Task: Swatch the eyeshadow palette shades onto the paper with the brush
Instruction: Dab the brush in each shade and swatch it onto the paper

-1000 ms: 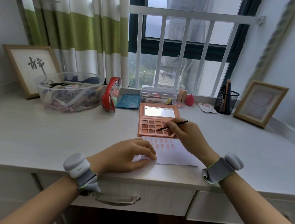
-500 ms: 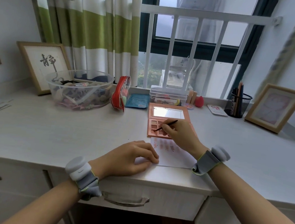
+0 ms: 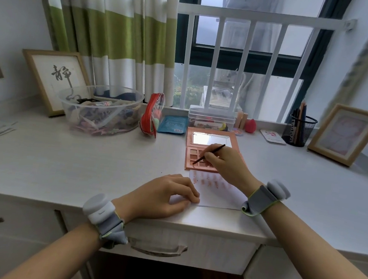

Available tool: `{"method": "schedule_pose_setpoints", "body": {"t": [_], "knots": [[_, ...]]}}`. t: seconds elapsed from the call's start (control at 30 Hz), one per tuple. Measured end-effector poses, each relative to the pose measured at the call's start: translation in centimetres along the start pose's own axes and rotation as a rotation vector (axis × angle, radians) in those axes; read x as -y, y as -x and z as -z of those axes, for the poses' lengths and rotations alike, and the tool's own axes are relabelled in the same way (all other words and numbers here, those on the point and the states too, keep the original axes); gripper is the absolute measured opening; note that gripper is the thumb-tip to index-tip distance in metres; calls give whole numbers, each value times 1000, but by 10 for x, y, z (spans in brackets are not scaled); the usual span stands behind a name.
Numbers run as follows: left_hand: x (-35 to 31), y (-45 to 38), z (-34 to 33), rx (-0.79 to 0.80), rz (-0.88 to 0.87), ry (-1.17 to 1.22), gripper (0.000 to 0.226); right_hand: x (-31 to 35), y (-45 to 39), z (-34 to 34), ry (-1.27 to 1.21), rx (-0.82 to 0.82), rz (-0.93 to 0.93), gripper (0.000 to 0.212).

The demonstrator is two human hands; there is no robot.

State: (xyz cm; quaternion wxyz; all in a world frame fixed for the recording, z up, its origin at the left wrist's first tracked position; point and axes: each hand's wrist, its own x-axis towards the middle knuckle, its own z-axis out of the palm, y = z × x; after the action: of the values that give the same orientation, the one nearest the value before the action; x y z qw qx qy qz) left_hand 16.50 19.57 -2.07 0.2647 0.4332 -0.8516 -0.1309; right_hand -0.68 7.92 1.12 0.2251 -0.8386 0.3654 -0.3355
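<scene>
Two hands at frame centre. My right hand [image 3: 227, 164] pinches brush [image 3: 209, 154], tip down on pan in open eyeshadow palette [image 3: 201, 154]. My left hand [image 3: 165, 195], fingers loosely curled, presses paper [image 3: 216, 192] just below palette; reddish swatches along paper's top.

White desk [image 3: 71, 159] with drawers beneath a barred window [image 3: 239, 62]; green-striped curtain [image 3: 120, 39] at left, pale walls, overcast daylight.
</scene>
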Motion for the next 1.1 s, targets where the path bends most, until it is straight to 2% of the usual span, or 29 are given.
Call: {"method": "schedule_pose_setpoints", "body": {"t": [0.17,0.27,0.5,0.67,0.9,1.1], "knots": [[-1,0,1,-9,2,0,26,-1,2,-5,33,21,14,22],[-4,2,2,-25,1,2,31,-3,3,-2,-28,38,-19,21],[-7,5,5,-28,-32,-12,30,5,24,14,-121,-29,55,19],[-8,5,4,-21,-22,15,31,5,45,18,-61,59,103,18],[-10,3,4,-15,3,27,33,4,55,16,-101,45,117,20],[-10,3,4,-13,4,23,33,7,57,14,-47,97,171,26]]}}
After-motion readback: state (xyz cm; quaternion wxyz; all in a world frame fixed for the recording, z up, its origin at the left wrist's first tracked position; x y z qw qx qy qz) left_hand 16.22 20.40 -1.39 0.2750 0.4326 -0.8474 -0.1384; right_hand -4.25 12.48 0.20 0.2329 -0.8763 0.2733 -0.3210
